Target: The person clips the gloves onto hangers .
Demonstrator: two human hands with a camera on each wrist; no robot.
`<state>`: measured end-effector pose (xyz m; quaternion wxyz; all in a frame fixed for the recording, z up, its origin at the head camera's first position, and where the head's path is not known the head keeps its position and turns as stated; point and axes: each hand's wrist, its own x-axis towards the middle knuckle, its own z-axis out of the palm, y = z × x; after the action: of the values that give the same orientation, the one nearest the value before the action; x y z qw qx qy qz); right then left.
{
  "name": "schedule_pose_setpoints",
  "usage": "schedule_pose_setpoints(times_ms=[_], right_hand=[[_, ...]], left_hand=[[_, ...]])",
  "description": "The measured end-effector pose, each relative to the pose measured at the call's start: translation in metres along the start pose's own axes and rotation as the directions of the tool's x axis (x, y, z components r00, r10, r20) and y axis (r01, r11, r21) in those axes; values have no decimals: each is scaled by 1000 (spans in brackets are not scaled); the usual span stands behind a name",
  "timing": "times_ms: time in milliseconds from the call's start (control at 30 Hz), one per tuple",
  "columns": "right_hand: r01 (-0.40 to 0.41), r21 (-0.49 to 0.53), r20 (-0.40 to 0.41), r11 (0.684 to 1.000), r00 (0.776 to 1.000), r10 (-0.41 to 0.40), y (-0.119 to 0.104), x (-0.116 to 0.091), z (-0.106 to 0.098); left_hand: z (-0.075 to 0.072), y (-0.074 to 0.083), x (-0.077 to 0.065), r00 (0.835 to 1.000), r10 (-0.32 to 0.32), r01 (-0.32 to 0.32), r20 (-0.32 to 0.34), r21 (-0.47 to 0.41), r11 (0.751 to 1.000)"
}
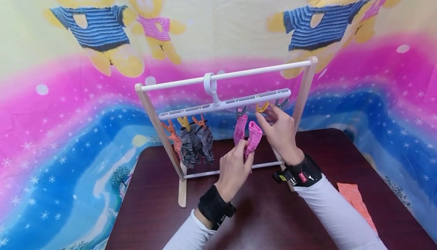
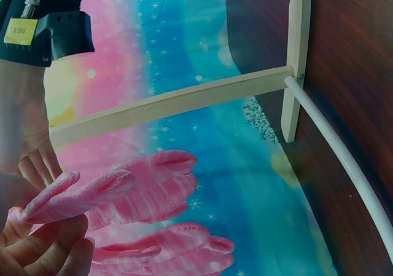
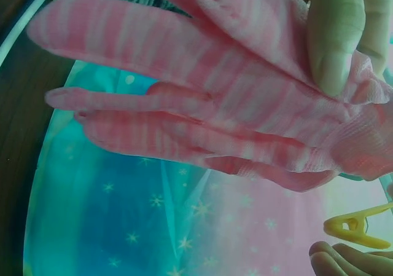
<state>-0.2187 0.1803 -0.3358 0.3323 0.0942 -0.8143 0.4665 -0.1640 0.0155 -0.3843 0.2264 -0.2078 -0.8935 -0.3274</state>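
Note:
My left hand (image 1: 235, 168) pinches a pink striped knit glove (image 1: 254, 134), which stands up from the fingers; in the left wrist view its glove fingers (image 2: 147, 187) point right. Just above, my right hand (image 1: 281, 128) has thumb and fingertips around a yellow clothespin (image 1: 263, 107) under the white hanger (image 1: 252, 100). The right wrist view shows that yellow clothespin (image 3: 356, 227) close over the fingertips (image 3: 344, 260), clear of the glove (image 3: 245, 98). A second pink glove (image 1: 240, 126) hangs from a grey clothespin (image 1: 241, 111) beside it.
The hanger hooks over the white rail (image 1: 259, 72) of a wooden-legged rack. At left, dark patterned gloves (image 1: 196, 143) and a coral item (image 1: 175, 143) hang from yellow and orange clothespins. Another grey clothespin (image 1: 282, 102) is at the right end. Coral fabric (image 1: 355, 200) lies on the dark table (image 1: 269, 219).

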Motion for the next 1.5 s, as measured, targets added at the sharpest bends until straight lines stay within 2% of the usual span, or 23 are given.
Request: schedule_pose_setpoints(times_ms=[533,767,1033,1500], right_hand=[[4,-143,-97,990,995,-18,-7,11,2],[47,-217,-140,975,987,-79,-9,13,2],[72,-241,-156,968,981,-112,-11,16,3],[99,-229,-132,968,982,-131,-15,15,4]], left_hand=[[1,-2,-1,1000,-20,20,3,-14,1000],[2,-4,0,1000,-25,25,6,-18,1000],[2,-3,1,1000,-20,20,-4,-19,1000],[10,-8,2,1000,-11,11,-6,4,1000]])
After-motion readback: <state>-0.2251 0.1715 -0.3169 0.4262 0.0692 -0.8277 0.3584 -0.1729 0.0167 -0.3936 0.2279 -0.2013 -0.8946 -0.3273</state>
